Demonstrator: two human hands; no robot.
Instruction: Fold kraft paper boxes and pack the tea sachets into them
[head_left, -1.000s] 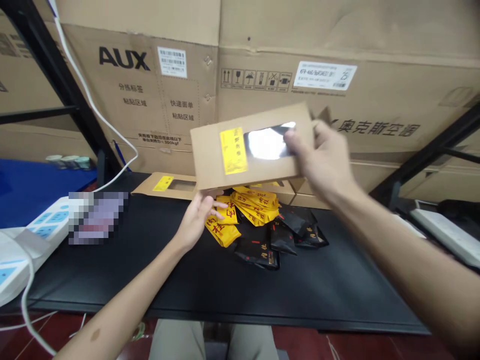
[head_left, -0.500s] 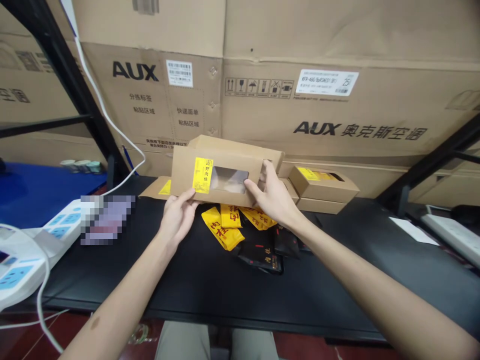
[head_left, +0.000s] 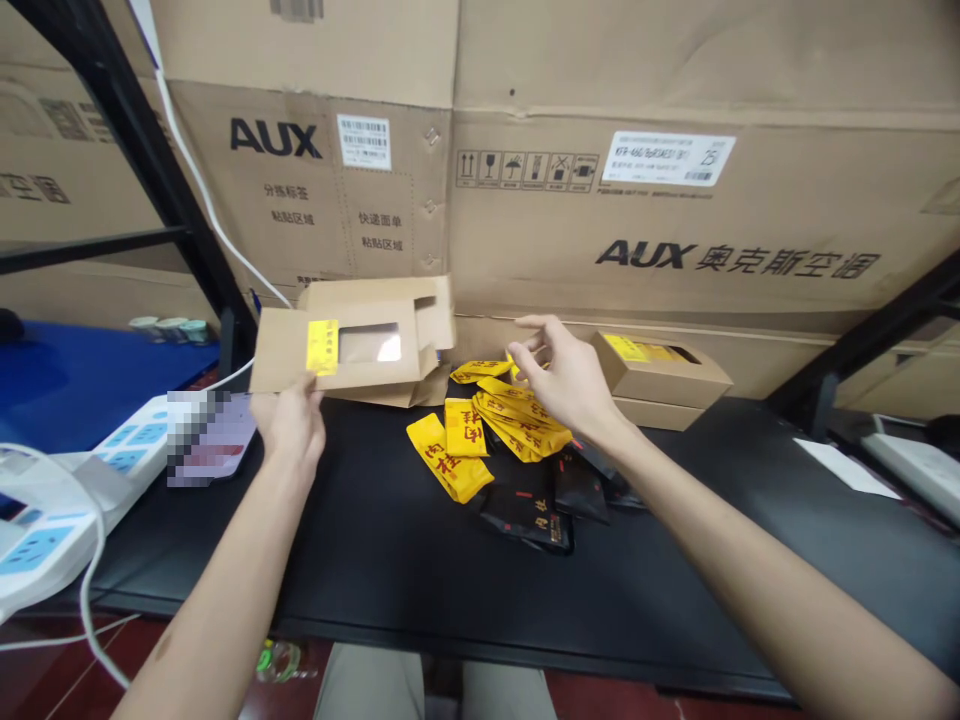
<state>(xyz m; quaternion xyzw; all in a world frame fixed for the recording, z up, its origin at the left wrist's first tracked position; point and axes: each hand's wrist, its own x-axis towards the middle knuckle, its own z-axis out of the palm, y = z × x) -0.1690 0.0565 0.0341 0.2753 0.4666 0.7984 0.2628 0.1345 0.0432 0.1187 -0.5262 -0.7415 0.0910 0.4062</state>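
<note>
My left hand (head_left: 291,425) is shut on the lower edge of a kraft cardboard box (head_left: 371,345), which has a window and a yellow label and stands partly folded at the table's back left. My right hand (head_left: 566,375) hangs open and empty, its fingers spread just above a heap of yellow sachets (head_left: 487,435) printed with red characters. Black sachets (head_left: 529,518) lie in front of and beside the yellow ones. A closed kraft box with a yellow label (head_left: 660,378) sits right of my right hand, on another flat box.
The black table (head_left: 675,570) holds a white power strip (head_left: 127,440) at left, with a pixelated object (head_left: 214,435) beside it. Large AUX cartons (head_left: 600,200) stand behind. A blue surface (head_left: 75,385) lies far left, and a white sheet (head_left: 844,467) lies at right.
The cardboard box has moved left and lower, held only by my left hand. My right hand has let go of it and moved to above the sachets.
</note>
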